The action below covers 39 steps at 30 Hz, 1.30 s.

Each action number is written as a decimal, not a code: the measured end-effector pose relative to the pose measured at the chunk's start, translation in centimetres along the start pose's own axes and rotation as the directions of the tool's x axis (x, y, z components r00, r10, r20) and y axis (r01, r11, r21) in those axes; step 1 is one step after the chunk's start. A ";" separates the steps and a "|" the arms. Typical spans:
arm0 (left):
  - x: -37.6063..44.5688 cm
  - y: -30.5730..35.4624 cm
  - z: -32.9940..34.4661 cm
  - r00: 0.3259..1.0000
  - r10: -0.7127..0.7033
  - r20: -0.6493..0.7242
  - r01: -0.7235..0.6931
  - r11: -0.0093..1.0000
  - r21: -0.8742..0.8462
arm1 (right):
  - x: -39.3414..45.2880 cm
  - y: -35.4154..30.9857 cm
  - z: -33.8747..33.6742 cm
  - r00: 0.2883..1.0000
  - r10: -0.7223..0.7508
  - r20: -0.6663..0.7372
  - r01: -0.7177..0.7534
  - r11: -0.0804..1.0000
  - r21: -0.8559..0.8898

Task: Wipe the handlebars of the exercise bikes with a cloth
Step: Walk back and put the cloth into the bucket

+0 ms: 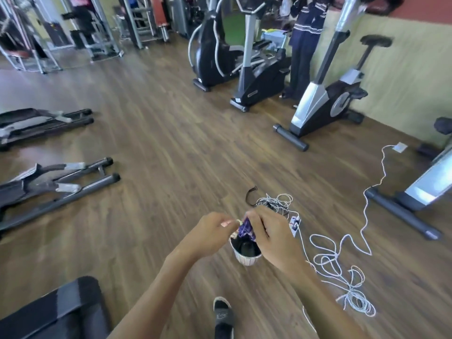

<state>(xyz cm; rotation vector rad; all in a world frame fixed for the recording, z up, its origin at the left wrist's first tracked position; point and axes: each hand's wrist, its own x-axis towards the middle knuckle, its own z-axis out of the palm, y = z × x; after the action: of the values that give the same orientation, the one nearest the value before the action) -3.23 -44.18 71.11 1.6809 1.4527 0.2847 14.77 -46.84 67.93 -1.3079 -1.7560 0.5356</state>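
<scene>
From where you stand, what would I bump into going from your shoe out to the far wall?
Shoe → small bucket on the floor, with both hands holding the purple cloth above it → tangle of white cord → silver exercise bike by the wall.

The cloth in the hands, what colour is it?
Purple with white patches. The cloth shows best in the head view, its only view.
</scene>
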 end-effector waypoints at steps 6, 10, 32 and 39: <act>8.0 -0.6 -6.3 0.982 -0.020 0.188 0.073 0.956 -0.285 | 9.4 0.7 4.9 0.986 0.090 -0.142 -0.086 0.996 0.029; 13.0 -0.5 -9.4 0.933 0.042 0.356 0.141 0.870 -0.472 | 13.2 1.0 5.9 0.960 0.146 -0.237 -0.140 0.989 0.043; 29.9 0.5 -16.6 0.719 0.291 0.631 0.070 0.873 -0.483 | 18.2 1.8 10.9 0.267 0.888 -0.373 -0.283 0.443 0.851; 31.2 0.0 -15.8 0.639 0.261 0.723 0.185 0.861 -0.474 | 18.4 1.1 9.7 0.266 0.791 -0.551 -0.407 0.610 0.680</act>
<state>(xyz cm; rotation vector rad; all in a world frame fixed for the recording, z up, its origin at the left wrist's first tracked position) -4.60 -9.25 69.39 1.1408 0.5924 -0.0523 5.86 -28.07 68.80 -1.5423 -0.2079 0.5274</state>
